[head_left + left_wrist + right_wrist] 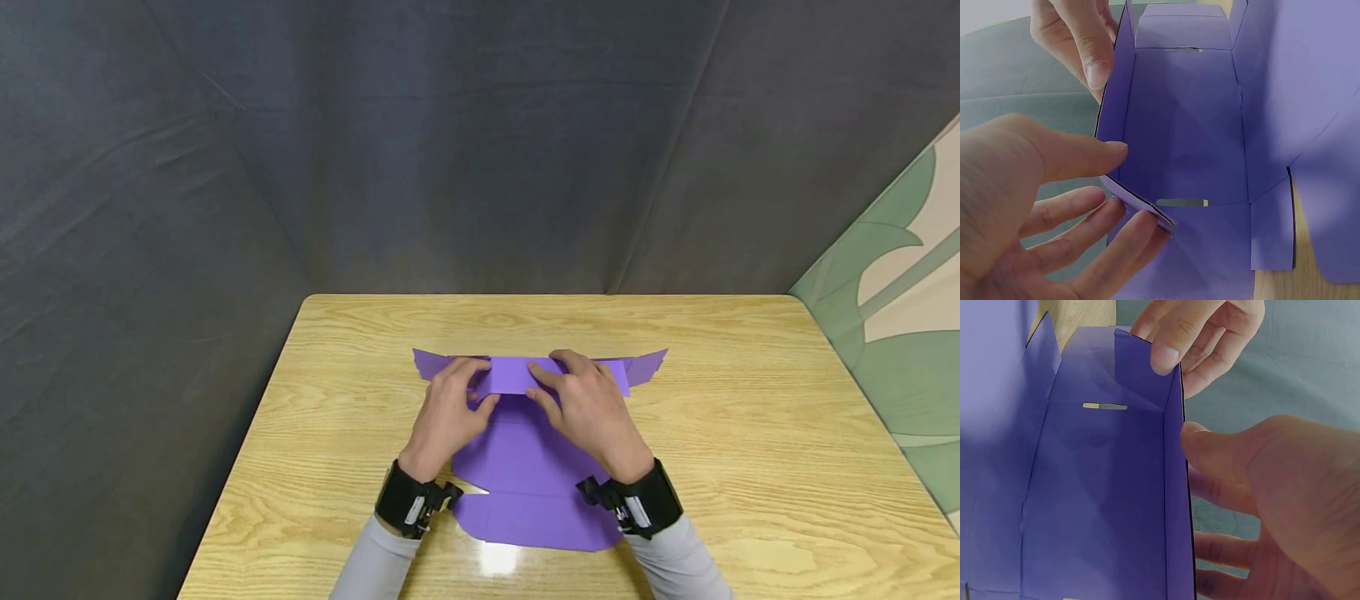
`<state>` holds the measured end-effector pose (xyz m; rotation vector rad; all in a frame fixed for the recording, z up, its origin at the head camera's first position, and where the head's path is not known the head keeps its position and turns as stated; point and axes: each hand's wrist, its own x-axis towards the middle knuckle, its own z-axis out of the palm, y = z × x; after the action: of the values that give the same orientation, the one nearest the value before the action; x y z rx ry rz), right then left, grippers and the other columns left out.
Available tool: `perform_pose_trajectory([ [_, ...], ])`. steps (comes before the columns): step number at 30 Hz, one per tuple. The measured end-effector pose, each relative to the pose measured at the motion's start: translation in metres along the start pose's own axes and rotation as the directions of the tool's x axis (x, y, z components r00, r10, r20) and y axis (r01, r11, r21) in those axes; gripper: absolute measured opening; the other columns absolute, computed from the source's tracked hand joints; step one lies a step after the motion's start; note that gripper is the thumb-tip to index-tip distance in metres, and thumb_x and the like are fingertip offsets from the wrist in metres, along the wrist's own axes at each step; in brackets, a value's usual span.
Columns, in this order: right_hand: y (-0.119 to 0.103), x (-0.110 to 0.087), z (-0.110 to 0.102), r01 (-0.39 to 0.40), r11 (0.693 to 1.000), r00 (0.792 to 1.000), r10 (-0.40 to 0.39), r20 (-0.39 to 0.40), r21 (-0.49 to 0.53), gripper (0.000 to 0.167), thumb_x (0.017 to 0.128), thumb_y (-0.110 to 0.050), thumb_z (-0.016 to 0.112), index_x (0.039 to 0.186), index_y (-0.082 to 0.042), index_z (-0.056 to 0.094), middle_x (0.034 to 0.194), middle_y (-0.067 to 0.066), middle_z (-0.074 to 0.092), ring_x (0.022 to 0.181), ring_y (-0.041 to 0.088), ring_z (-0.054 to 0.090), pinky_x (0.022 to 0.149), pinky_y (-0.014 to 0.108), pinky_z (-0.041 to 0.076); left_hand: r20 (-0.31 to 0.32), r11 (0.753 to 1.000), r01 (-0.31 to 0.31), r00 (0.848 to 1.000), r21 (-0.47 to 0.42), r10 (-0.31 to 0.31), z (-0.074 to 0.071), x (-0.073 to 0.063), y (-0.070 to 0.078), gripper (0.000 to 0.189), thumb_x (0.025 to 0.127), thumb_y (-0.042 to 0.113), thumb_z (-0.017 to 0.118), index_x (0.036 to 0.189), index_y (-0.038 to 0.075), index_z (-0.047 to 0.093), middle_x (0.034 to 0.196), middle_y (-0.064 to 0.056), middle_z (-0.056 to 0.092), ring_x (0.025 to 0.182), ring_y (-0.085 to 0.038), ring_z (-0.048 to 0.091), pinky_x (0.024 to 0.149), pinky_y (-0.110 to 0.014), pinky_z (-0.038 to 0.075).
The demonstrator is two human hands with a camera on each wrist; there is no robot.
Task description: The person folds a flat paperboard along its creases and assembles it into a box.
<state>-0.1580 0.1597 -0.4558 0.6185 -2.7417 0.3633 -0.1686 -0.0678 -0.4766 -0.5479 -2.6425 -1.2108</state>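
A partly folded purple cardboard box (525, 458) lies on the table, its long lid panel flat on the near side. My left hand (447, 410) grips the left end of a raised wall (1113, 128), with the thumb inside and the fingers around a small corner flap (1141, 203). Farther right along that wall, my right hand (592, 404) pinches it, thumb at the top edge and fingers behind. Side flaps (647, 367) spread outward at both ends. Narrow slots (1105, 406) show where the bottom panel meets the end panels.
The light wood-grain table (750, 433) extends around the box on all sides. A dark grey curtain (480, 167) hangs behind and to the left of it. Leaf-patterned fabric (900, 333) is on the right. Both wrists wear black camera straps (405, 500).
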Motion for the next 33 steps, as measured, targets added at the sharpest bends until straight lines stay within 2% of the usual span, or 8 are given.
perform_pose_trajectory([
  [7, 0.0, 0.0, 0.0, 0.001, 1.0, 1.0, -0.001, -0.005, 0.001, 0.037, 0.098, -0.034, 0.079, 0.129, -0.014, 0.08, 0.131, 0.025, 0.069, 0.119, 0.042, 0.069, 0.096, 0.063, 0.055, 0.008, 0.997, 0.027, 1.0, -0.068, -0.027, 0.003, 0.0, -0.001, 0.046, 0.089, 0.002, 0.084, 0.132, 0.0, 0.069, 0.131, -0.016, 0.069, 0.109, -0.029, 0.073, 0.081, -0.03, 0.066],
  [11, 0.0, 0.0, -0.001, 0.003, 1.0, 1.0, -0.003, -0.003, 0.003, 0.037, 0.098, -0.034, 0.079, 0.129, -0.014, 0.079, 0.131, 0.025, 0.069, 0.119, 0.042, 0.069, 0.096, 0.063, 0.055, 0.009, 0.993, 0.041, 0.999, -0.11, -0.04, 0.006, 0.0, -0.001, 0.045, 0.089, -0.001, 0.082, 0.132, 0.0, 0.068, 0.133, -0.015, 0.068, 0.113, -0.03, 0.073, 0.082, -0.027, 0.065],
  [20, 0.001, 0.002, -0.002, 0.012, 1.0, 1.0, -0.012, -0.011, 0.009, 0.037, 0.098, -0.034, 0.079, 0.128, -0.013, 0.08, 0.13, 0.026, 0.069, 0.118, 0.043, 0.069, 0.094, 0.063, 0.056, -0.005, 0.978, 0.059, 0.998, -0.202, -0.062, 0.01, 0.002, -0.001, 0.041, 0.088, -0.006, 0.076, 0.128, 0.0, 0.07, 0.133, -0.014, 0.066, 0.112, -0.031, 0.075, 0.083, -0.026, 0.065],
  [26, 0.001, 0.002, -0.002, 0.013, 1.0, 1.0, -0.013, -0.012, -0.004, 0.037, 0.099, -0.034, 0.078, 0.129, -0.013, 0.079, 0.13, 0.026, 0.069, 0.118, 0.043, 0.069, 0.094, 0.063, 0.056, -0.017, 0.977, 0.038, 0.999, -0.21, -0.042, 0.012, 0.002, 0.0, 0.038, 0.088, -0.008, 0.072, 0.125, 0.002, 0.072, 0.134, -0.011, 0.063, 0.112, -0.031, 0.075, 0.082, -0.025, 0.064],
  [33, 0.0, 0.0, -0.001, 0.019, 1.0, 1.0, -0.019, -0.019, 0.0, 0.036, 0.098, -0.033, 0.079, 0.128, -0.013, 0.08, 0.13, 0.027, 0.069, 0.116, 0.044, 0.07, 0.092, 0.063, 0.057, -0.055, 0.965, 0.014, 0.998, -0.264, -0.029, 0.016, 0.0, 0.0, 0.036, 0.084, -0.011, 0.069, 0.118, 0.0, 0.073, 0.132, -0.013, 0.063, 0.106, -0.035, 0.077, 0.078, -0.031, 0.066],
])
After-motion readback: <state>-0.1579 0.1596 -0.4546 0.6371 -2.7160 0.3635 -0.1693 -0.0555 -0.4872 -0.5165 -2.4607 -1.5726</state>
